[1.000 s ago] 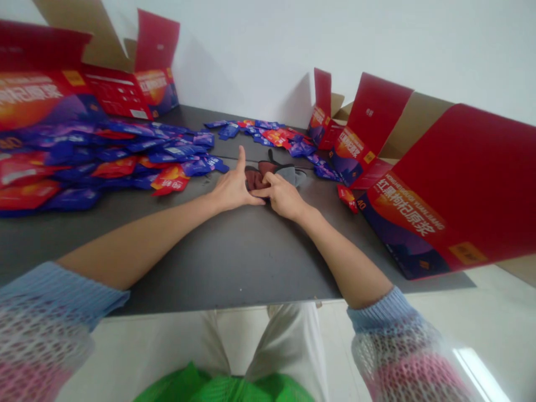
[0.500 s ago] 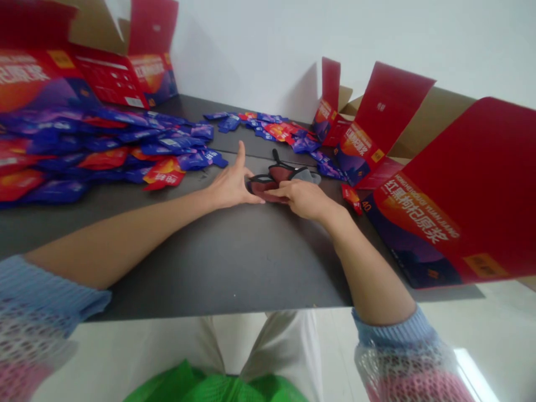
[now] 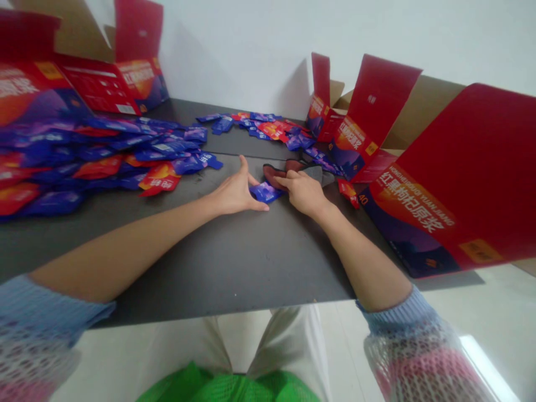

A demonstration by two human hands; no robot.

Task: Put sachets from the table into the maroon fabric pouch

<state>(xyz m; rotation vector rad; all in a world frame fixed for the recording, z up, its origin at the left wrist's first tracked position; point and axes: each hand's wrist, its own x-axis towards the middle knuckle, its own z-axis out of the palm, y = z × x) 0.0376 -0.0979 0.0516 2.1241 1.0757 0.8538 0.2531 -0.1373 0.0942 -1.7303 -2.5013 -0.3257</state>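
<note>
Since half a second ago, a blue sachet (image 3: 265, 192) has come into view between your hands and the red-and-grey cloth piece (image 3: 293, 169) has slid farther right. Your left hand (image 3: 235, 194) lies flat with fingers spread. Your right hand (image 3: 305, 194) presses bent fingertips on the cloth; I cannot tell whether it grips. The dark grey table (image 3: 234, 251) stands against a white wall (image 3: 251, 50), with a sachet heap (image 3: 84, 162) on the left and red cartons (image 3: 439, 190) on the right.

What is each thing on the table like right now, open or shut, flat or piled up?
left hand, open, flat on the table.
right hand, fingers curled against the cloth piece; grip unclear.
blue packet, lying flat between hands.
packets, heaped loosely.
red box, flaps open.
</note>
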